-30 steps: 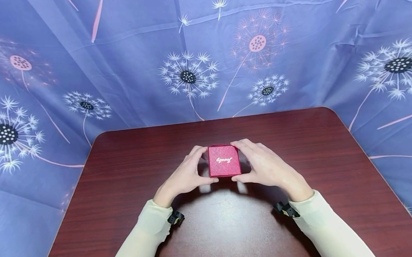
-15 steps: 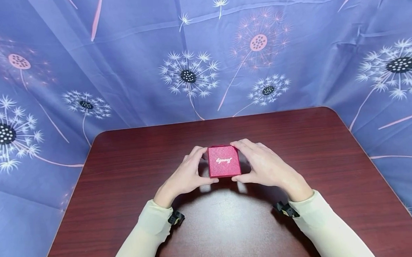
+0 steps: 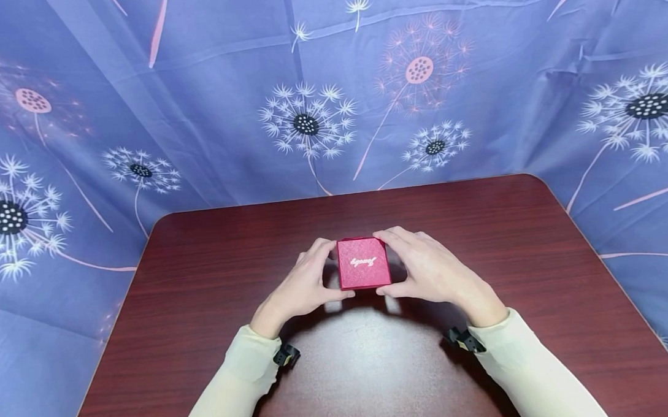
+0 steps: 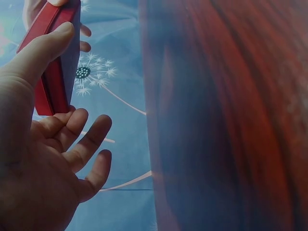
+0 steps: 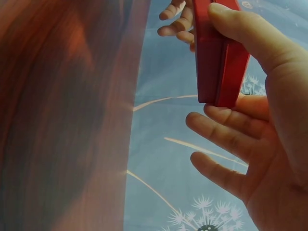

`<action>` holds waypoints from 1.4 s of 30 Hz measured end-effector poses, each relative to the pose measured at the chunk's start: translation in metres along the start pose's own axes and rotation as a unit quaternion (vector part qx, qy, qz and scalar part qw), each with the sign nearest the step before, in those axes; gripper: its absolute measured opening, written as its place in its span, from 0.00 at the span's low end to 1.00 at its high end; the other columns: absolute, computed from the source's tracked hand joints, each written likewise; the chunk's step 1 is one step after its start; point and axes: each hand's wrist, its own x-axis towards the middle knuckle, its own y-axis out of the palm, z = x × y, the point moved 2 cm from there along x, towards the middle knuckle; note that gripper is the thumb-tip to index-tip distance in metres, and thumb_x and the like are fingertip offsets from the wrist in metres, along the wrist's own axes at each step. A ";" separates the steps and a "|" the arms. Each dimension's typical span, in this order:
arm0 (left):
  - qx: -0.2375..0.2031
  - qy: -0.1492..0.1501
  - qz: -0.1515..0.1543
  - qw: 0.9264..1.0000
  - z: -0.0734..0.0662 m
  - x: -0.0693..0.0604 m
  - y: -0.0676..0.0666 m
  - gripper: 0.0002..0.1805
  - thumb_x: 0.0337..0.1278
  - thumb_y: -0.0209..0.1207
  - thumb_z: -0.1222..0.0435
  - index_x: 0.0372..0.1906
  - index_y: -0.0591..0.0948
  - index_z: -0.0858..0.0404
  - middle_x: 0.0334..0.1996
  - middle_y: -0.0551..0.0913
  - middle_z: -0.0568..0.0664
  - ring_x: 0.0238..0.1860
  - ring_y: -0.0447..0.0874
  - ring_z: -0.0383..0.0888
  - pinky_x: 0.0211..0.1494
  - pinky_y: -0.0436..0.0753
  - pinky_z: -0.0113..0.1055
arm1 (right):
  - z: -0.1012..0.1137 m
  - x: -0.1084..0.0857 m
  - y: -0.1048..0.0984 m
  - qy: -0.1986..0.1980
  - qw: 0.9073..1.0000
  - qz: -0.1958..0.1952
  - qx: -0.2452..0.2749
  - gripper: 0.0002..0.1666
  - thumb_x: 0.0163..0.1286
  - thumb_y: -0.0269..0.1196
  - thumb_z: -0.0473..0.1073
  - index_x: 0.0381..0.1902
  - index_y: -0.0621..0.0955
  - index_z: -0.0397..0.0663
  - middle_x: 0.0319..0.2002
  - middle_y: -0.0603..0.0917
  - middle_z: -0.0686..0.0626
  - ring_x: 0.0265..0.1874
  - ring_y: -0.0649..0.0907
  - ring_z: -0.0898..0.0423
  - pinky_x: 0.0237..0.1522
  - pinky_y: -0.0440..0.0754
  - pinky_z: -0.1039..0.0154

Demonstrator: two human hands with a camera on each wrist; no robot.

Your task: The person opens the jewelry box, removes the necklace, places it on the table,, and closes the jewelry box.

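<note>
This is an indoor, curtained-off work nook; whether it sits in a home, an office or a studio cannot be told. Blue fabric [image 3: 215,127] printed with white and pink dandelions [image 3: 306,125] hangs on 3 sides, creased and folded, screening whatever lies behind. Within it stands 1 wood-grain bench [image 3: 214,249], dark reddish-brown with 2 rounded far corners, its surface catching a pale glare [image 3: 372,348].
</note>
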 end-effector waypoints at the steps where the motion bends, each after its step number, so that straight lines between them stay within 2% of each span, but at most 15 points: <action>1: 0.001 0.001 0.000 1.000 0.000 0.000 0.000 0.50 0.46 0.83 0.50 0.74 0.71 0.55 0.62 0.74 0.44 0.59 0.75 0.44 0.63 0.70 0.47 | 0.000 0.000 0.000 0.001 1.000 0.000 0.000 0.60 0.53 0.80 0.68 0.75 0.71 0.44 0.64 0.80 0.48 0.59 0.81 0.52 0.60 0.78 0.46; 15: 0.010 -0.006 0.004 1.000 0.000 -0.001 0.002 0.48 0.47 0.83 0.50 0.73 0.71 0.55 0.62 0.74 0.43 0.59 0.74 0.41 0.63 0.70 0.46 | -0.001 0.000 0.000 -0.002 1.000 0.005 0.001 0.59 0.53 0.80 0.68 0.74 0.72 0.44 0.63 0.81 0.49 0.57 0.82 0.53 0.60 0.78 0.46; 28: 0.043 0.003 0.001 0.999 0.001 -0.002 0.002 0.45 0.47 0.81 0.45 0.69 0.73 0.54 0.58 0.75 0.41 0.57 0.76 0.43 0.60 0.70 0.45 | 0.000 0.000 0.003 0.005 1.000 0.005 0.011 0.59 0.52 0.81 0.66 0.74 0.72 0.44 0.62 0.80 0.49 0.58 0.81 0.52 0.58 0.79 0.46; 42: 0.047 0.007 -0.001 0.999 0.001 -0.003 0.002 0.46 0.48 0.81 0.46 0.69 0.73 0.55 0.60 0.76 0.42 0.59 0.75 0.41 0.59 0.70 0.45 | -0.002 0.000 0.002 0.009 1.000 0.015 0.018 0.59 0.52 0.81 0.68 0.74 0.73 0.44 0.63 0.81 0.51 0.58 0.81 0.55 0.58 0.79 0.47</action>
